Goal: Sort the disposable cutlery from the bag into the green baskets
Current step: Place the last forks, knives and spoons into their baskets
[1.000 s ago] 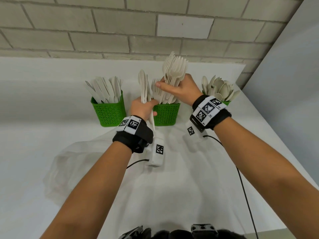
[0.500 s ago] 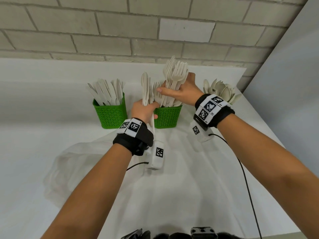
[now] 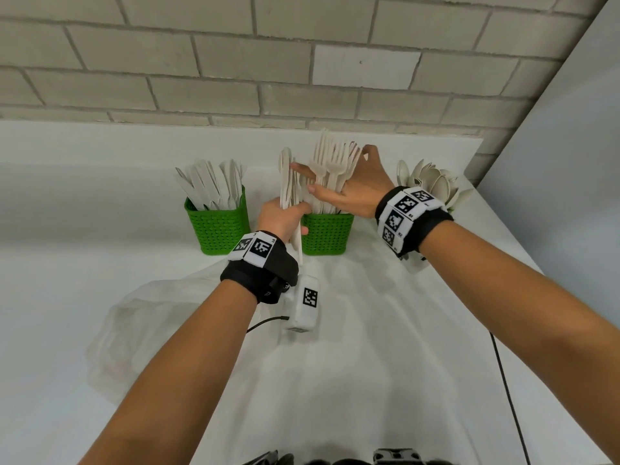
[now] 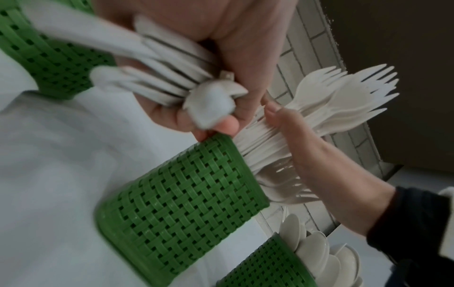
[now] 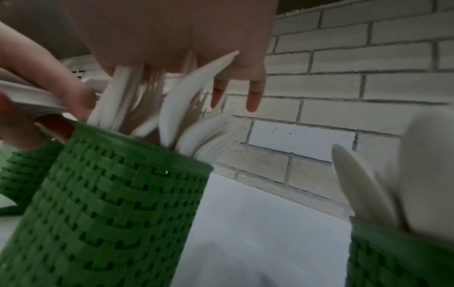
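Three green baskets stand in a row at the back of the table: knives in the left basket, forks in the middle basket, spoons at the right. My left hand grips an upright bundle of white cutlery just left of the middle basket; in the left wrist view the left hand's fingers curl round that bundle. My right hand lies flat against the forks with its fingers straight. In the right wrist view the fingertips hang free above the fork basket.
A crumpled clear plastic bag lies on the white table under and left of my left forearm. A brick wall rises right behind the baskets. A grey panel closes off the right side.
My right hand held a bunch of forks above the middle basket; it has lowered them in and spread its fingers. The left hand keeps its bundle in the same place.
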Available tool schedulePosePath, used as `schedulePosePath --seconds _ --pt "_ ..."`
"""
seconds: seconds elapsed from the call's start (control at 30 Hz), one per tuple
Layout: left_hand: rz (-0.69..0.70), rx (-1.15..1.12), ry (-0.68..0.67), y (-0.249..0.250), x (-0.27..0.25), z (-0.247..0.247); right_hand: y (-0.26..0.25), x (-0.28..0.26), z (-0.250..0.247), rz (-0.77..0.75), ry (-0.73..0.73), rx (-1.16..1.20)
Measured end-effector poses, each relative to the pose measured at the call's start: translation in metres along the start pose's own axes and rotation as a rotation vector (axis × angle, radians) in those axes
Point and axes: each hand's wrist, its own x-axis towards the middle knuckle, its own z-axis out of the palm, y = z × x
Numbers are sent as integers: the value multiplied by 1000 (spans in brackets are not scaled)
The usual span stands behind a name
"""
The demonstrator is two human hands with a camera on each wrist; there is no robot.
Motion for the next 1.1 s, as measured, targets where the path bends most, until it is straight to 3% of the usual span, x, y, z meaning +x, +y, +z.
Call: schedulePosePath --seconds 0.1,0.23,0.3,0.4,0.53,0.6,0.7,0.87,1.0,1.1 --pt "2 -11 3 -1 1 1 -1 -1 1 186 0 59" --pt "18 1 9 -1 1 2 -7 1 -6 369 141 421" --pt "16 -4 14 -2 1 2 -8 -2 -5 320 289 589" --pt "0 -2 17 -2 0 2 -10 -4 -1 127 600 747" --pt "-11 -30 19 -1 -1 3 -8 6 -3 -232 891 531" --pt "-15 -36 16 -2 0 3 -9 12 -3 -309 884 330" --pt "-17 -29 3 -4 1 2 -12 13 0 -262 837 210" --pt "-55 -65 -16 -3 3 -1 -12 -2 6 -173 682 260" --pt "-120 -144 2 -4 3 -1 -8 -12 -5 -73 487 603" --pt "-140 -170 15 -4 3 0 -14 -10 -7 -105 487 403"
